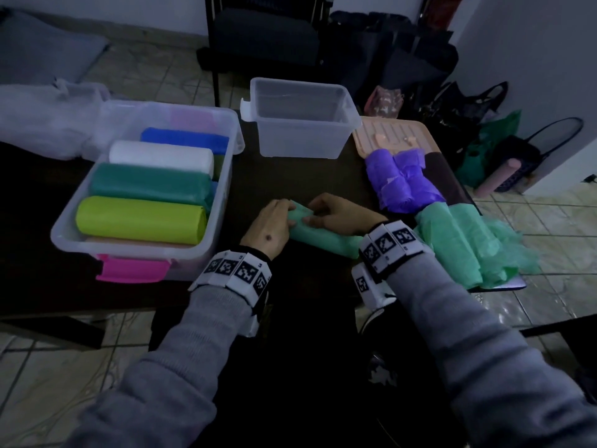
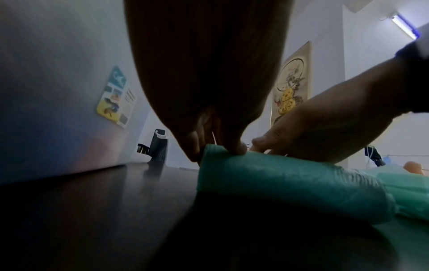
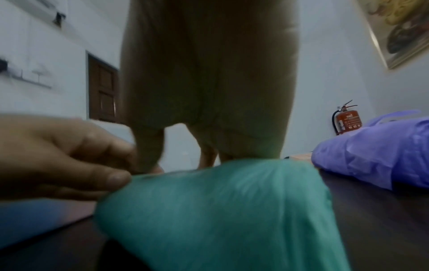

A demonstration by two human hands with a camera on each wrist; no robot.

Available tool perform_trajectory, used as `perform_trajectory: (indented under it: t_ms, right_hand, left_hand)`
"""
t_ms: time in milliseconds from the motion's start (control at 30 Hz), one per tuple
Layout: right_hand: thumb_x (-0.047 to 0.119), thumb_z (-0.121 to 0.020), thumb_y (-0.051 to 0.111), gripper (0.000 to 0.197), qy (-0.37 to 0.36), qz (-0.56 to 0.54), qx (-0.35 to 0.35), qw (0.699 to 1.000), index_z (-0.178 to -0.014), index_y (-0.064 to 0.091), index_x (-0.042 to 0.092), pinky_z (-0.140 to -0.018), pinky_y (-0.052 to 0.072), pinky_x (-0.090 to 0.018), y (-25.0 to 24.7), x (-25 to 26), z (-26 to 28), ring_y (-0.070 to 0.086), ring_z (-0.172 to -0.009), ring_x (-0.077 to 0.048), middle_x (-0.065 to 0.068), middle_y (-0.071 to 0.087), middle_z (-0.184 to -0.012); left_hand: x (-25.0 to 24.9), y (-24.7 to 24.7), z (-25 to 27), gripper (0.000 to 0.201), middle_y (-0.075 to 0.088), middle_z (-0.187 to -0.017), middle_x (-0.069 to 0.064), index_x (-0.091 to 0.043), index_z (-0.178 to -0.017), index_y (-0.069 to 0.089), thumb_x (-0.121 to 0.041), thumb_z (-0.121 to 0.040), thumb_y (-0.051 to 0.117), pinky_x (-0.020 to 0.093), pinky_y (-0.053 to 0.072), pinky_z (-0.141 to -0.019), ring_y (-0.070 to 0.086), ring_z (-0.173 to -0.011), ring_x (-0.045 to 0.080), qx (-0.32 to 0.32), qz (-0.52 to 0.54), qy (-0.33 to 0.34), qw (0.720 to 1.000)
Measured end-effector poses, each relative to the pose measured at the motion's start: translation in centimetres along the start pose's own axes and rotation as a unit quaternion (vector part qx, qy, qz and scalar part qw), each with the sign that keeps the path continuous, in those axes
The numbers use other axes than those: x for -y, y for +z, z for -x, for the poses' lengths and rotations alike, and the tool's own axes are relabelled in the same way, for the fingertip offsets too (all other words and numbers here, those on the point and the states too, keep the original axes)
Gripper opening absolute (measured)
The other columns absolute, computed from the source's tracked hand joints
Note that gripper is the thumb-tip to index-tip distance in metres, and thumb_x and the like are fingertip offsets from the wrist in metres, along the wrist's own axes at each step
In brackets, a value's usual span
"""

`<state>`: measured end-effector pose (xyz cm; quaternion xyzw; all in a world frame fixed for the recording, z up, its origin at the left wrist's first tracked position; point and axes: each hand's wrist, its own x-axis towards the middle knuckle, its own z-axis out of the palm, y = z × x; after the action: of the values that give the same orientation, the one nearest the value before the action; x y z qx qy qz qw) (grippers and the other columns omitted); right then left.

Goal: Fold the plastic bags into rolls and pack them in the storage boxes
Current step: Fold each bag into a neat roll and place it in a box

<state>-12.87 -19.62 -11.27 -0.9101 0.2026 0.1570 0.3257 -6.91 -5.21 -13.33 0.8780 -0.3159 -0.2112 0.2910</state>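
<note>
**Green roll between both hands at the middle of the counter**

While the hands work at the centre, a clear storage box point(image 1: 145, 189) sits at 10 o'clock from them, its pink latch point(image 1: 132, 270) facing the person; inside lie a lime roll point(image 1: 140, 219), a dark green roll point(image 1: 148, 184), a white roll point(image 1: 161, 156) and a blue roll point(image 1: 184, 140), side by side. At 12 o'clock stands a smaller clear box point(image 1: 300, 121) with nothing visible inside it. At 2 o'clock a peach tray point(image 1: 394, 130) lies just beside that box, and purple bags point(image 1: 403, 179) rest loosely rolled in front of it. At 3 o'clock a heap of green bags point(image 1: 462, 244) spreads to the counter's edge. Nothing stands between the hands and either box.

The counter point(image 1: 307, 176) is dark and glossy. Beyond it are a tiled floor, a dark chair point(image 1: 265, 37), bags against a pale wall, and a fire extinguisher point(image 3: 348, 119) seen from the right wrist.

The left hand point(image 1: 269, 226) curls its fingers over the left end of the green roll point(image 1: 323, 236), thumb pinching the edge. The right hand point(image 1: 339, 215) grips the same end from the other side, fingertips point(image 2: 262, 144) bent down onto the plastic. The roll lies on the counter, running toward 4 o'clock under the right wrist.
</note>
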Motion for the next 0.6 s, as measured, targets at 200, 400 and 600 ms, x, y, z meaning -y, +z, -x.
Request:
perform_trajectory:
  t_ms: [200,400,600]
  right_hand:
    - [0.044,-0.083,0.066,0.038,0.009,0.084,0.09,0.992,-0.112,0.058,0.02,-0.087,0.043,-0.03,-0.1,1.0,-1.6,0.058,-0.102,-0.019,-0.002,0.061,-0.108]
    - [0.042,-0.081,0.068,0.049,-0.005,0.107,0.066,0.992,-0.119,0.054,0.013,-0.089,0.045,-0.032,0.8,1.6,-0.9,0.057,-0.102,-0.02,-0.005,0.059,-0.113]
    - [0.04,-0.077,0.073,0.077,-0.018,0.2,0.001,0.98,-0.135,0.034,0.008,-0.102,0.039,-0.042,3.3,1.9,0.6,0.042,-0.124,-0.028,-0.011,0.042,-0.134]
  left_hand:
    - [0.0,-0.6,-0.1,0.035,0.051,-0.131,0.008,-0.015,-0.127,0.054,-0.008,-0.093,0.051,0.027,0.041,-0.091,0.052,-0.115,0.021,-0.009,0.052,-0.027,0.998]
    - [-0.1,-1.1,0.4,0.035,0.058,-0.126,0.012,-0.014,-0.122,0.06,-0.003,-0.09,0.056,0.026,0.044,-0.093,0.056,-0.114,0.024,-0.013,0.085,-0.029,0.996]
    - [-0.8,-1.2,1.2,0.032,0.058,-0.123,0.015,-0.016,-0.12,0.061,-0.007,-0.09,0.056,0.038,0.046,-0.098,0.057,-0.11,0.03,-0.007,0.052,-0.034,0.998]
